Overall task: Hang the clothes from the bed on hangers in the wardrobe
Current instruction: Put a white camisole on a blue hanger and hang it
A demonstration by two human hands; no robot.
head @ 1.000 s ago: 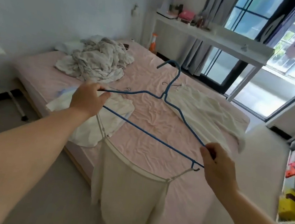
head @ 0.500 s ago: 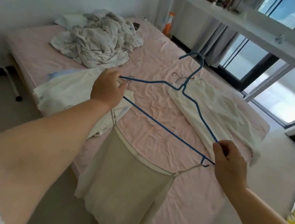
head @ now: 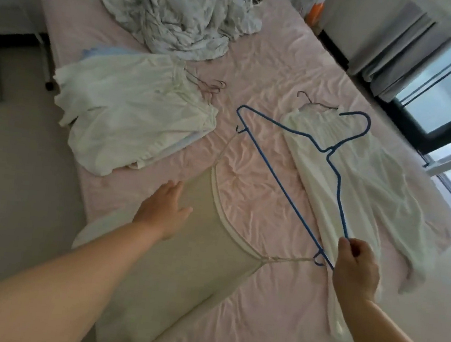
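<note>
A blue wire hanger (head: 287, 183) lies low over the pink bed (head: 273, 63), its hook pointing to the far right. A cream strappy garment (head: 180, 264) hangs from its two small end hooks by thin straps and rests on the bed's near side. My right hand (head: 355, 265) pinches the hanger's near end. My left hand (head: 162, 210) is off the hanger, fingers spread, flat over the garment's upper left edge. A white garment (head: 357, 191) on a thin hanger lies under the blue hanger. No wardrobe is in view.
A stack of white clothes (head: 129, 117) with thin wire hangers lies at the bed's left edge. A crumpled grey-white heap (head: 186, 11) sits at the far end. Grey curtains (head: 396, 47) and a window are at the right. Grey floor runs along the left.
My left hand has let go of the hanger's far end and dropped onto the garment. The hanger and garment have come down onto the bed, and my view has tilted downward.
</note>
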